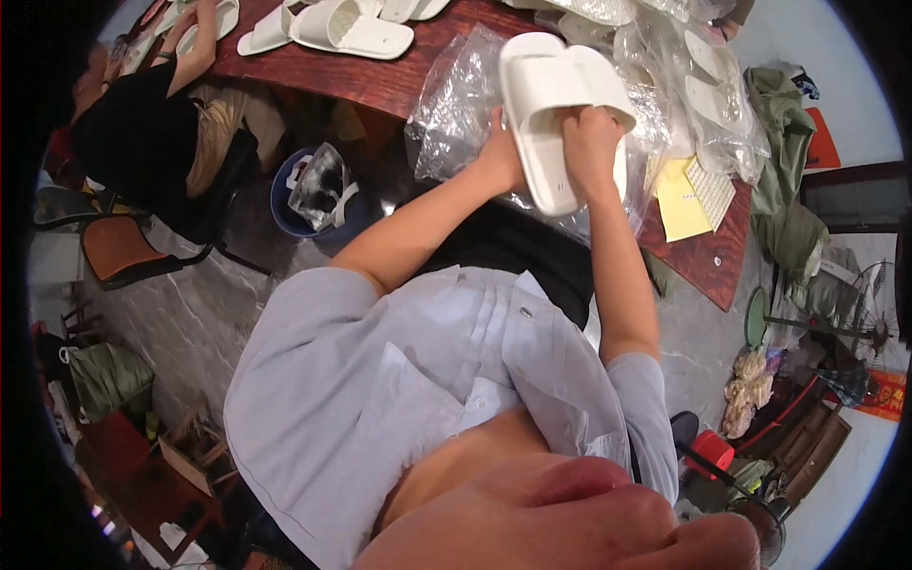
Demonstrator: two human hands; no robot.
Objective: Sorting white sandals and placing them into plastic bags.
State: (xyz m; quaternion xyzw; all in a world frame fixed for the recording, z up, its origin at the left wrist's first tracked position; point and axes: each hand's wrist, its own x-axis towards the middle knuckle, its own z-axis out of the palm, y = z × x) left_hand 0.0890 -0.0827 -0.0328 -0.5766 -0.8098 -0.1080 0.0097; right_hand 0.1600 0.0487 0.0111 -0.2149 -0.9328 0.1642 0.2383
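1. Plainly, the pair of white slippers (543,81) is between our left hand (503,160) and our right hand (591,147), raised over the near side of the bench (698,275), toes pointing away from us.
2. We judge the slippers light and bendy, probably moulded foam or soft rubber: hardly fragile, though the broad strap could crease if squeezed hard. Their smooth faces may slide a little under damp fingers.
3. We would take hold by the sole edges or where the strap meets the sole, since those spots should be the stiffest; our right fingers are close to such a place.
4. Our right fingers curl in at the strap opening and look clamped on the slippers, their tips hidden. Our left hand lies against the outer edge, one digit showing beside it; the others pass behind the sole, so we cannot tell how tightly they close.
5. Both our forearms reach forward, the left slanting in across the body, the right running nearly straight ahead with the wrist just below the strap.
6. Left of our left fingers lies a crumpled clear bag (456,95); to the right of our right fingers are bagged slippers (712,85), with a yellow sheet (684,207) nearer us.
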